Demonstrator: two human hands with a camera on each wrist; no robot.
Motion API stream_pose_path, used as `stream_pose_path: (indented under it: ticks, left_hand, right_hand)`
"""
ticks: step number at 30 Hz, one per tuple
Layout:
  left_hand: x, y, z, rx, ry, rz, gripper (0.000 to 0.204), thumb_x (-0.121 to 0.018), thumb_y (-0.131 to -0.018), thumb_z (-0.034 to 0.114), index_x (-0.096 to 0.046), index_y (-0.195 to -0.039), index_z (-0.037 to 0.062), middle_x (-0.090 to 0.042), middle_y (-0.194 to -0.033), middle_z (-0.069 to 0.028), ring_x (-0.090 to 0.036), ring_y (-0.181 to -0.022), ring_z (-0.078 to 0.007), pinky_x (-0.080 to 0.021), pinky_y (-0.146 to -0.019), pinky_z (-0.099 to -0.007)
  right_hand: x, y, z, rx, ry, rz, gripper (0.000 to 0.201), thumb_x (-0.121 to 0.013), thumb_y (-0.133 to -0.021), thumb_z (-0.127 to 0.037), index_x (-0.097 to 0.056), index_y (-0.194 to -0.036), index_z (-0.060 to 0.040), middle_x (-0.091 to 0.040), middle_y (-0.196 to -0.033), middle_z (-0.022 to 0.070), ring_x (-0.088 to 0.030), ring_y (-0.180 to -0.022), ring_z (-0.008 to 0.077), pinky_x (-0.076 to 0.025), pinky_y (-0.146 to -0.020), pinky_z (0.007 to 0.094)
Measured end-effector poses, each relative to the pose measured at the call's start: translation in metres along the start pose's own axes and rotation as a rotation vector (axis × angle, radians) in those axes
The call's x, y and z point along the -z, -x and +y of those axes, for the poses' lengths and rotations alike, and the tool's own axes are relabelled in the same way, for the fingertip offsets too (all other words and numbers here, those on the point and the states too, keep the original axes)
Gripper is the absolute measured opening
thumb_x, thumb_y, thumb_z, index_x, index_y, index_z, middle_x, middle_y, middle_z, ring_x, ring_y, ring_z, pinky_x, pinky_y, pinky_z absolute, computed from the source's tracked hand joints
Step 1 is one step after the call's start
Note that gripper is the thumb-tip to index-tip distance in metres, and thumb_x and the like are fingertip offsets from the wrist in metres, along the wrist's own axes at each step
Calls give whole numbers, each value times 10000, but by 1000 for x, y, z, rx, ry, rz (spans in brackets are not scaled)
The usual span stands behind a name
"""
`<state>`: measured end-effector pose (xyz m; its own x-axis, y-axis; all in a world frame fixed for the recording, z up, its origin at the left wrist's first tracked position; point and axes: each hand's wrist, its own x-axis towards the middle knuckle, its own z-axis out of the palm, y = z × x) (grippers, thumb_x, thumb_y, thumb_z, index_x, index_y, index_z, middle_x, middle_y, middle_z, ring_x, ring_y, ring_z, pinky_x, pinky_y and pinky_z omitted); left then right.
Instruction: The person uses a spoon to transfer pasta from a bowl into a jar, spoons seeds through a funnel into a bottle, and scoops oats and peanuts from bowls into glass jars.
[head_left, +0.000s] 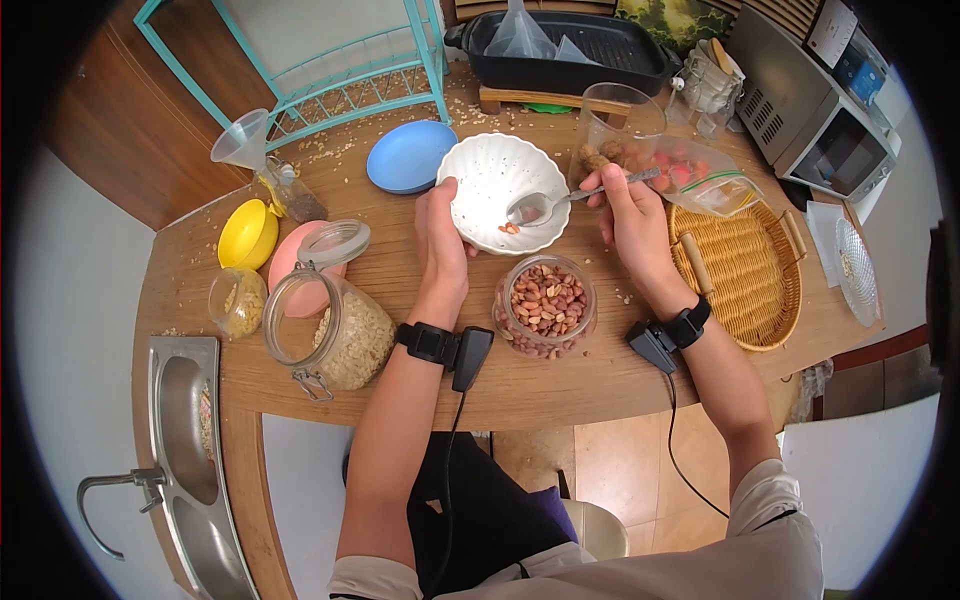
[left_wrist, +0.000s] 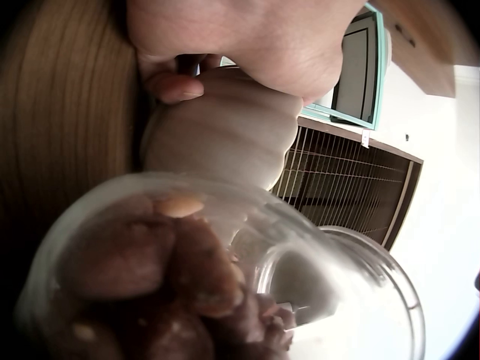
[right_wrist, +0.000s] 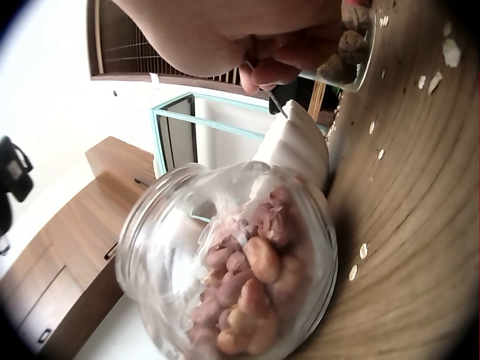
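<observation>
A white fluted bowl (head_left: 490, 175) stands on the table, and my left hand (head_left: 441, 238) grips its left side with the thumb at the rim. In the left wrist view, fingers curl against the bowl's outer wall (left_wrist: 225, 127). My right hand (head_left: 637, 222) pinches the handle of a metal spoon (head_left: 531, 209), its head tilted down inside the bowl. A few peanuts (head_left: 509, 228) lie in the bowl beside the spoon, among dark specks. Just in front of the bowl is an open glass jar (head_left: 592, 294) of red-skinned peanuts (head_left: 546, 302), between my forearms.
Left are an open clip-top jar (head_left: 362, 340) of oats, a pink plate (head_left: 289, 246), a yellow bowl (head_left: 247, 234) and a blue plate (head_left: 410, 157). A wicker tray (head_left: 745, 275), a zip bag (head_left: 715, 185) and a glass container (head_left: 622, 103) stand right. Oat flakes litter the table.
</observation>
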<state>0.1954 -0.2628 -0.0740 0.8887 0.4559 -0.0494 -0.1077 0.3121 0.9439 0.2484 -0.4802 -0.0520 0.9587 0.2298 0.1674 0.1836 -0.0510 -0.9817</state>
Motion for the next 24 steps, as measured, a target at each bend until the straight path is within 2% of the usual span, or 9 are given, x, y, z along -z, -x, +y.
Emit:
stream_pose_path:
  ticks: [13,24]
  left_hand:
    - [-2,2,2,10,-4,17,489,-508,-897,465,-507,-1083,13,-585,-795,-57,-520,-562,-93,-348,-420,-230]
    - [-4,2,3,5,11,6,435,-478,-914,450,-550,-1015,32,-588,-755,-37,-515,-549,-84,-331,-412,-233]
  right_hand:
    - [-3,3,-3,-114,-105,-84,444,-448,-1042,-417,-680,-958,-48,-606,-824,1,-468,-548,52,-394,-508,194]
    - [-1,4,-6,-102,-134,-145,450,-435,-1045,-424,-664,-935,-53,-588,-791,-9,-458,-539,49,-380,-498,196]
